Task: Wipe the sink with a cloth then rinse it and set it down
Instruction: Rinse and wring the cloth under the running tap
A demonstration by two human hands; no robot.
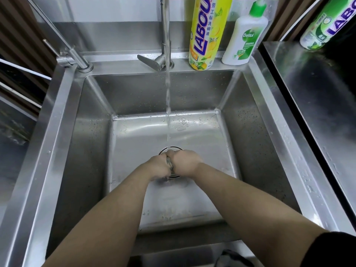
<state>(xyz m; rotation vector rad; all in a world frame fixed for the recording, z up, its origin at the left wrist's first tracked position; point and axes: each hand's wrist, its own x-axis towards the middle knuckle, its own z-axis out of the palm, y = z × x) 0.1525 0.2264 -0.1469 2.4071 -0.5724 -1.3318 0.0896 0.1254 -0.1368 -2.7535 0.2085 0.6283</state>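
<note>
Left hand [159, 165] fisted low in the sink [92, 132], right over the drain [173, 148]. The cloth [169, 163] is crushed in the middle with only a grey sliver showing, and the right hand [185, 163] is fisted hard against it, knuckles to knuckles. The stream [168, 105] lands at the far knuckles. It reads as rinse-and-wring. The way to do it well: twist the fists opposite ways, loosen so water soaks through, squeeze again, and stay low so nothing sprays the yellow bottle [208, 33] on the ledge.

Bare left forearm [107, 209], bare right forearm [250, 201], black sleeve [333, 249] on right arm
</note>
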